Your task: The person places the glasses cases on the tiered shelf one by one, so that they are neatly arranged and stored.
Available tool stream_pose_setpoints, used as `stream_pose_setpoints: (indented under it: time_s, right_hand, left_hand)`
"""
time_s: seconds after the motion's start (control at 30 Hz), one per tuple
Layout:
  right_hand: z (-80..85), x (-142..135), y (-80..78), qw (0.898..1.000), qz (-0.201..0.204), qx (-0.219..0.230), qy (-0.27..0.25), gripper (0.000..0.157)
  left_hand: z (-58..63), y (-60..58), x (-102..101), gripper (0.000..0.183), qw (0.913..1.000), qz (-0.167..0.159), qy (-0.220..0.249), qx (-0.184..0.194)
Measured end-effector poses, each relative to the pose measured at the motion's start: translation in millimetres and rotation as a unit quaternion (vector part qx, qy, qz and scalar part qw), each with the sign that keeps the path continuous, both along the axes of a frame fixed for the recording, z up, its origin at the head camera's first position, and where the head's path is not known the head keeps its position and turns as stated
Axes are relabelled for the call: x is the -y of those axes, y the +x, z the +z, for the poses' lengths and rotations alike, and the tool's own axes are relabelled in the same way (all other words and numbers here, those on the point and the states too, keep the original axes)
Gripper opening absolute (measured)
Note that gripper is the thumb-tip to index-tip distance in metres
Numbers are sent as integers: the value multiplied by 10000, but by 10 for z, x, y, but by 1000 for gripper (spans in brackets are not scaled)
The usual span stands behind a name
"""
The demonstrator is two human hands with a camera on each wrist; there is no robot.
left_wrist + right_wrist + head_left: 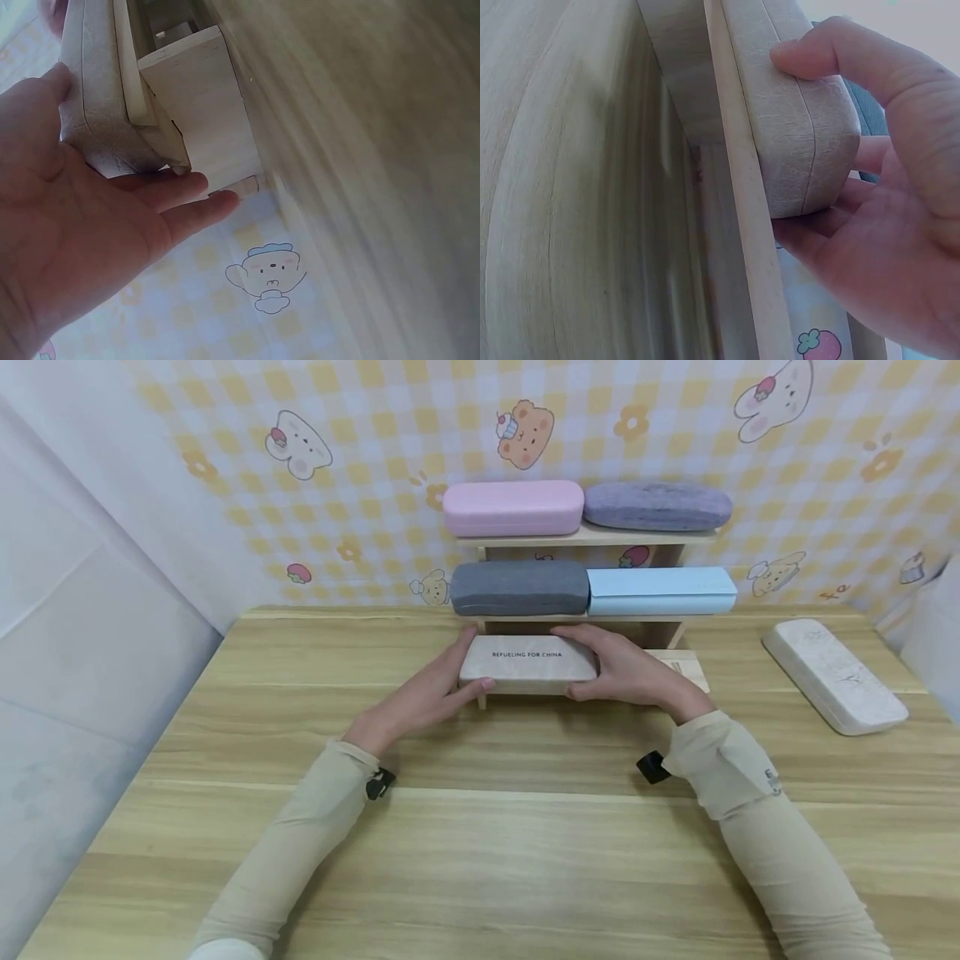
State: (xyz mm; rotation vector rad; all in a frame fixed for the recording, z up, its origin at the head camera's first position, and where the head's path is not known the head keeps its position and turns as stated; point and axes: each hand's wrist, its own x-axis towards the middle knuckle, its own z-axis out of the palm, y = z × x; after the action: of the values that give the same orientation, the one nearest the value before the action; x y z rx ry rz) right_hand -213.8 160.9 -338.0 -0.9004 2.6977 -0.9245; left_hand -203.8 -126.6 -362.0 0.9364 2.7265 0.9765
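Note:
A cream glasses case (528,665) with "REFUELING FOR CHINA" on its lid sits on the lowest tier of a wooden stand (742,202). My left hand (420,689) holds its left end, thumb at the front and fingers along the end and back. At the right end my right hand (626,668) grips it between thumb and fingers. In the right wrist view the case (787,127) rests on the shelf board, the thumb on its front side and the other fingers partly hidden behind it. The left wrist view shows the left palm (82,225) against the case's corner.
Above stand a dark grey case (520,589) and a light blue case (662,592) on the middle tier. A pink case (513,510) and a purple case (657,505) lie on top. Another pale case (834,677) lies on the table (525,860) at right. A patterned backdrop (360,510) hangs behind.

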Motion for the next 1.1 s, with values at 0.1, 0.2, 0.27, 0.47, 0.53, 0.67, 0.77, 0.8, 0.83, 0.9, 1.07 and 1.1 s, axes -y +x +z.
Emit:
stream_pose_setpoints:
  time_s: [0.1, 0.2, 0.27, 0.47, 0.53, 0.67, 0.77, 0.8, 0.83, 0.9, 1.07, 1.1]
  right_hand:
    - [12, -12, 20, 10000, 9, -16, 83, 76]
    - [39, -41, 60, 9996, -6, -77, 258, 80]
    - [64, -69, 97, 9991, -41, -87, 402, 85]
    - [228, -216, 284, 9978, -68, 114, 652, 85]
    - [308, -296, 371, 9978, -5, 184, 631, 80]
    - [451, -501, 531, 9976, 190, 173, 641, 66]
    - [536, -705, 618, 9976, 172, 58, 676, 58]
    - [563, -784, 642, 9975, 96, 24, 706, 57]
    - [581, -867, 667, 9972, -57, -53, 749, 57]
    - [608, -1048, 706, 9947, -428, -153, 918, 57]
    - [615, -1527, 768, 9827, -1501, 111, 1083, 60]
    - [609, -1620, 772, 9792, -1730, 203, 1037, 61]
  left_hand:
    - [-3, -3, -4, 78, 10000, 4, -21, -18]
    - [-7, 0, -4, 79, 10000, 13, -37, 23]
    - [-7, 7, 1, 80, 9999, 56, -60, 60]
    - [-7, 24, 28, 80, 9994, 226, -221, 108]
    - [-11, 24, 32, 81, 9994, 234, -248, 116]
    - [-20, 24, 36, 81, 9993, 226, -257, 154]
    - [-28, 20, 38, 81, 9993, 225, -237, 190]
    - [-30, 17, 36, 81, 9993, 221, -222, 198]
    - [-33, 14, 35, 81, 9994, 203, -193, 202]
    - [-39, 7, 30, 81, 9996, 159, -132, 206]
    - [-49, -6, 24, 81, 9997, 36, 4, 233]
    - [-49, -6, 25, 81, 9997, 22, 21, 242]
